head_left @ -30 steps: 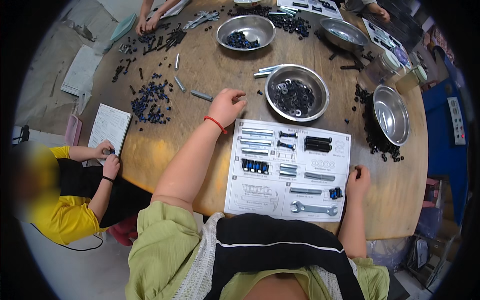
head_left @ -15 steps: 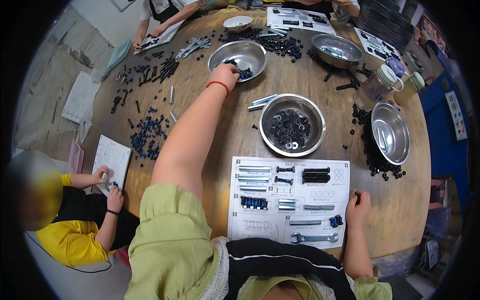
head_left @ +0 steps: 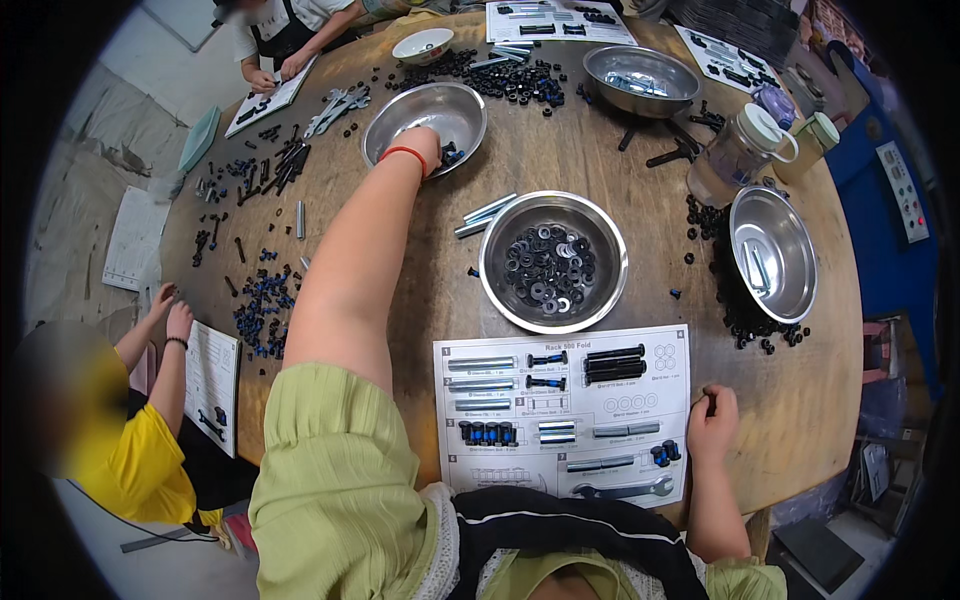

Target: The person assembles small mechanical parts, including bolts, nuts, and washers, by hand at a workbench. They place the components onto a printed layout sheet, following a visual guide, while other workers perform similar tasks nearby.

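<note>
My left hand (head_left: 424, 146) reaches far across the round wooden table (head_left: 380, 240) into a steel bowl (head_left: 400, 115) that holds a few black parts; whether its fingers grip one is hidden. A red band circles that wrist. My right hand (head_left: 712, 418) rests curled on the table, just right of a white parts sheet (head_left: 560, 412) laid with bolts, sleeves, black spacers and a wrench. A small dark piece seems pinched at its fingertips. A steel bowl of black washers (head_left: 553, 262) stands just beyond the sheet.
Two more steel bowls (head_left: 772, 252) (head_left: 640, 78) stand right and far right, with a plastic jar (head_left: 735, 155) between. Loose black and blue screws (head_left: 262, 300) scatter left. A person in yellow (head_left: 150, 450) works at the left edge; another person's hands (head_left: 270, 75) at the far side.
My left arm stretched from near the washer bowl across the table into the far bowl. The view came closer. My right hand stayed beside the sheet.
</note>
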Motion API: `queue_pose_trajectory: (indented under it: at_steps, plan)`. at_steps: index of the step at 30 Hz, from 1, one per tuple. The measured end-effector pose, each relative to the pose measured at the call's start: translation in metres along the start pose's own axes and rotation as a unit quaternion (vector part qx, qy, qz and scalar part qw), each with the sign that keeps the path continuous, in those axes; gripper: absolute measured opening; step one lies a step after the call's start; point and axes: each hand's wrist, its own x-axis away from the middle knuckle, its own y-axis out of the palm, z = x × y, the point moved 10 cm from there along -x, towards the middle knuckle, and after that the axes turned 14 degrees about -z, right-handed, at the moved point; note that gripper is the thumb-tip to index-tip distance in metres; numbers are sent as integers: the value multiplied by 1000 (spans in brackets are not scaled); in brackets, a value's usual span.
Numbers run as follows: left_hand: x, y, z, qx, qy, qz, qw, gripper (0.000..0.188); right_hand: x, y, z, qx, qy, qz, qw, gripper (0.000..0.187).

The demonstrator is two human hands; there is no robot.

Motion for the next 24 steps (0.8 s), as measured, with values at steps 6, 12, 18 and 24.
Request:
queue_pose_trajectory:
  at_steps: [6,12,18,24]
  plan:
    - [14,-3,4,10,-40,37,998,23,-2,1,2,-6,20,-10,1000,10]
    - [11,7,-10,59,-25,20,998,32,-3,-1,-2,4,3,8,1000,10]
    - [-5,26,-15,59,-24,-74,995,31,-4,-4,-6,10,-7,14,1000,9]
    - [29,2,-9,148,-22,57,987,25,-1,-4,-1,4,-9,19,1000,9]
